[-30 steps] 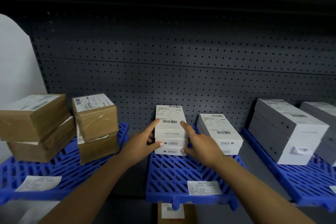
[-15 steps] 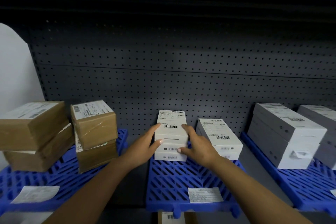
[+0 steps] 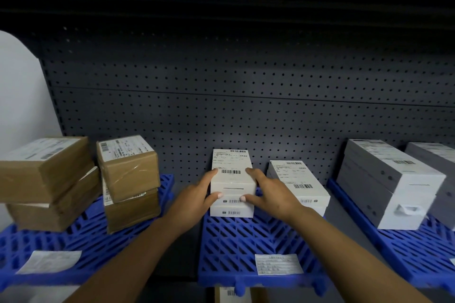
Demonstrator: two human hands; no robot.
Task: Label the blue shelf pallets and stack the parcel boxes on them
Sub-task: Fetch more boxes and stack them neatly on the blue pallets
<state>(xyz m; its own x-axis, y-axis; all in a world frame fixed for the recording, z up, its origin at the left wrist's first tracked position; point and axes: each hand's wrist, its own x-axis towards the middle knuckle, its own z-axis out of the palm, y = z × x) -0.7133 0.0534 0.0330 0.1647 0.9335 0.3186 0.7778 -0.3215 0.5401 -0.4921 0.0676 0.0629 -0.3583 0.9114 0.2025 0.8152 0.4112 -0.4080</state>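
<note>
Compared with a second ago, both hands have closed in on the stack of small white cardboard parcel boxes [image 3: 232, 183] on the middle blue plastic lattice pallet [image 3: 229, 248]. The left hand [image 3: 194, 200] now grasps the left side of the stack, its thumb on the front face and a finger on the top label. The right hand [image 3: 269, 194] grasps the right side in the same way; before, its fingers were pointing more loosely. The stack looks now squarer than earlier. I judge that the person is straightening or pressing the boxes together, so this stack is nearly settled.

The stack stands at the back of the pallet, near the dark grey perforated metal back panel [image 3: 246, 106]. Just to the right of the grip lies a second, lower stack of white boxes [image 3: 295, 179], touching the right hand's back or very close to it. Toward the person from the grip, a white paper label [image 3: 278, 264] is already stuck on the pallet's front part.

Well to the left of the grip, brown taped cardboard parcels [image 3: 73, 179] are piled on another blue pallet [image 3: 93, 241] with its own label. Well to the right, long grey-white boxes [image 3: 391, 179] rest on a third blue pallet [image 3: 406, 248]. A dark shelf runs above.
</note>
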